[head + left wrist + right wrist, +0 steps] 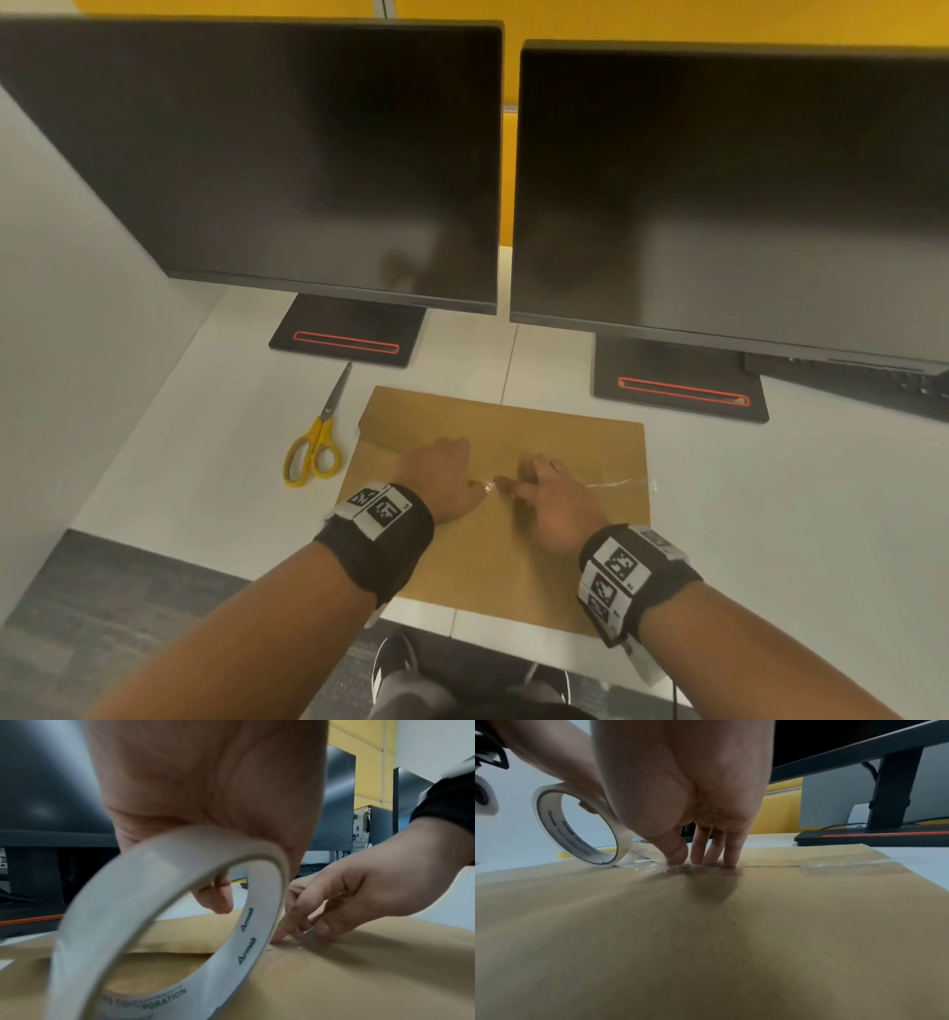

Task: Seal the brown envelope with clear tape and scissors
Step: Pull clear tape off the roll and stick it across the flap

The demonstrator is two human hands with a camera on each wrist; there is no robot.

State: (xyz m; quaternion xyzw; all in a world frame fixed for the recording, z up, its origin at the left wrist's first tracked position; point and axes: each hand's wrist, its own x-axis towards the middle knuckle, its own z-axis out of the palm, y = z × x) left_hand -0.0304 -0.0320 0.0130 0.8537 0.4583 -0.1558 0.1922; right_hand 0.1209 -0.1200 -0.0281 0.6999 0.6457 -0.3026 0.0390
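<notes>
The brown envelope [513, 539] lies flat on the white desk with its flap folded down. My left hand [447, 483] grips the roll of clear tape [154, 923], which stands on edge on the envelope [706, 933]. A strip of clear tape [834, 864] runs from the roll [577, 829] along the flap edge to the envelope's right side. My right hand [544, 493] presses that strip down with straight fingertips [703, 858] just right of the roll. The yellow-handled scissors [316, 442] lie closed on the desk, left of the envelope.
Two dark monitors [287, 154] [729, 195] stand behind the envelope on black bases [349, 339] [678, 385]. A keyboard edge [914, 380] shows at far right. The desk's front edge [503, 629] runs just below the envelope, with my shoes beneath.
</notes>
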